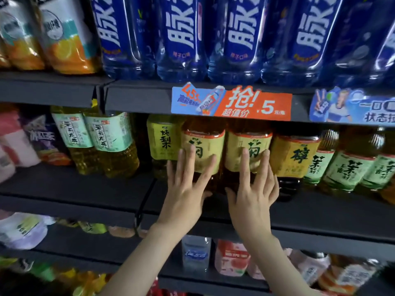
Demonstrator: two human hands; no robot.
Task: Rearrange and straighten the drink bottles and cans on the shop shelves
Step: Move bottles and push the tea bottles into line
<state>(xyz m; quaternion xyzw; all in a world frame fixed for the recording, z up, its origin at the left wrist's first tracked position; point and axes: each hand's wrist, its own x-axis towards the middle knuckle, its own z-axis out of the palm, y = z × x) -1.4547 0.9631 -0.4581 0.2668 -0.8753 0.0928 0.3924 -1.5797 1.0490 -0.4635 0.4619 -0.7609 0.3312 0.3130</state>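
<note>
Two amber tea bottles with yellow labels stand side by side on the middle shelf (320, 212). My left hand (188, 189) lies flat with spread, straight fingers against the front of the left yellow-label bottle (203, 144). My right hand (254, 189) presses the same way on the right yellow-label bottle (249, 144). Neither hand curls round a bottle. The lower halves of both bottles are hidden behind my hands.
A pear-drink bottle (163, 142) stands left of the pair and a lemon-tea bottle (296, 154) to the right, then green-label teas (350, 165). Pale green tea bottles (111, 135) stand further left. Blue bottles (181, 39) fill the shelf above, and small bottles (195, 253) the one below.
</note>
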